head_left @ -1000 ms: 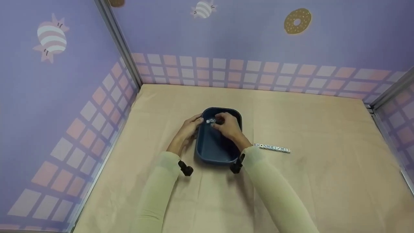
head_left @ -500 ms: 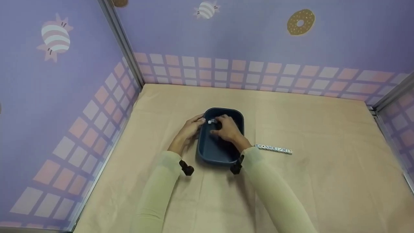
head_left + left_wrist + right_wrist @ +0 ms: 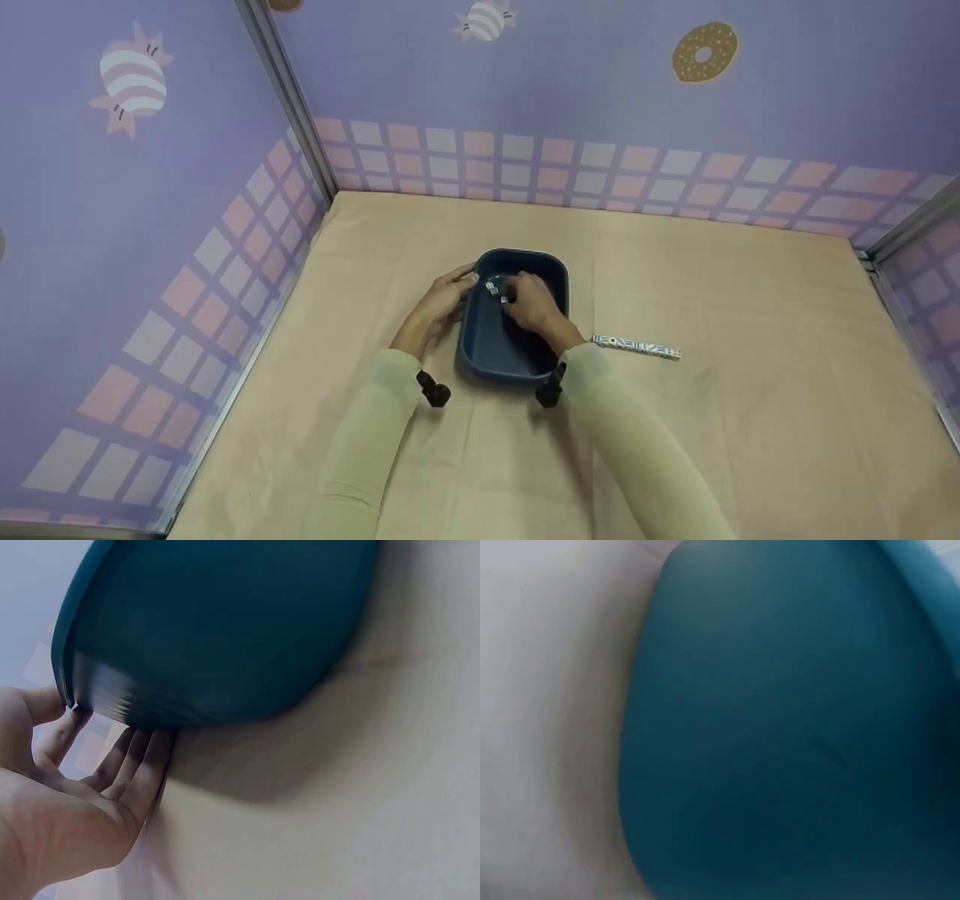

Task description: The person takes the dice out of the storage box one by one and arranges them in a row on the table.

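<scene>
In the head view a dark blue rectangular bin (image 3: 487,352) rests on the cloth-covered table. My left hand (image 3: 441,300) grips its left rim, thumb on the edge; the left wrist view shows the other fingers against the outer wall of the bin (image 3: 225,630). My right hand (image 3: 532,304) reaches inside, its fingers bent inward. Several small white dice (image 3: 491,288) lie in the bin by its left wall, and one die (image 3: 504,300) sits right at the right fingertips. Whether those fingers pinch it is hidden. The bin wall (image 3: 780,727) blocks the right wrist view of that hand.
A straight row of several white dice (image 3: 637,346) lies on the beige cloth (image 3: 750,420), right of the bin. Purple printed panels (image 3: 570,90) with metal corner posts (image 3: 289,97) stand around the table at the back and sides.
Inside the bin, my right hand opens its thumb away from the dice, then bends its fingers in again slightly lower. The dice now lie spread apart. My left hand keeps its grip.
</scene>
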Tool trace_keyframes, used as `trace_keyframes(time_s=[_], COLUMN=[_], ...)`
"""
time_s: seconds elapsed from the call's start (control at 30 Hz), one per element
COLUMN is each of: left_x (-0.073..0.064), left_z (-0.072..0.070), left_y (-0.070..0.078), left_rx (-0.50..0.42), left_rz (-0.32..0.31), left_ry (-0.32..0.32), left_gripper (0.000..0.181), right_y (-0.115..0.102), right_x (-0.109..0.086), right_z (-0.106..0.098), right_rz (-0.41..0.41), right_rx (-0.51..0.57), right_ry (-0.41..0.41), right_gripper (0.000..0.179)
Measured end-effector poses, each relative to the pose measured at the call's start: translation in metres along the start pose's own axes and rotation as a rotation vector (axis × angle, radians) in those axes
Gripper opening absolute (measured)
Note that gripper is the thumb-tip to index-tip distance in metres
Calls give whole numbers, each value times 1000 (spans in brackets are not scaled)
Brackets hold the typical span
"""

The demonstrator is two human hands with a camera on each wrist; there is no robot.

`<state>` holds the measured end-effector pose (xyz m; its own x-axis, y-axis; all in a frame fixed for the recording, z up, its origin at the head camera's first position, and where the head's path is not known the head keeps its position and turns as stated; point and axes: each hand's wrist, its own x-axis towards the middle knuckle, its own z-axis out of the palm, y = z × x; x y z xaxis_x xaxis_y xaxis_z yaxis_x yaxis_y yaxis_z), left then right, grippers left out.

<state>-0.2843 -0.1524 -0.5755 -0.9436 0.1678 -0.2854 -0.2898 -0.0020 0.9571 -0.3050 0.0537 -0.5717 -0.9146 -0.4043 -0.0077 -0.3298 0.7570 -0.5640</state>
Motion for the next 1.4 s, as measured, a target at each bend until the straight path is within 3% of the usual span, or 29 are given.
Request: trace_keyframes(time_s=[0.37,0.47,0.67,0.77,0.97,1.17,1.27,1.4], left_x=[1,0,1,2,2,4,6,6], left_z=[2,1,3,4,4,3,1,0], left_y=[2,3,3,3,4,2,0,1], left_rx=[-24,-28,-78,-69,-55,-33,5,6], left_rz=[-34,-49,-40,-45,-65,-58,-67,-68], left_ry=[-9,-9,-14,-2,29,13,12,1], left_gripper=[49,50,50,51,53,53,55,56], right_y=[-7,-11,-11,-3,28,79,106,138], right_x=[-6,-10,-27,-41,-72,-109,-128,-151], right_z=[-2,-7,-28,-45,-83,-112,-120,-131], right_rz=[-24,-64,-215,-245,-255,-260,-214,-94], right_rx=[-99,-119,11,71,131,112,134,211], right_ry=[-30,-30,-35,-32,17,92,130,142], right_gripper=[8,6,9,12,7,7,8,10])
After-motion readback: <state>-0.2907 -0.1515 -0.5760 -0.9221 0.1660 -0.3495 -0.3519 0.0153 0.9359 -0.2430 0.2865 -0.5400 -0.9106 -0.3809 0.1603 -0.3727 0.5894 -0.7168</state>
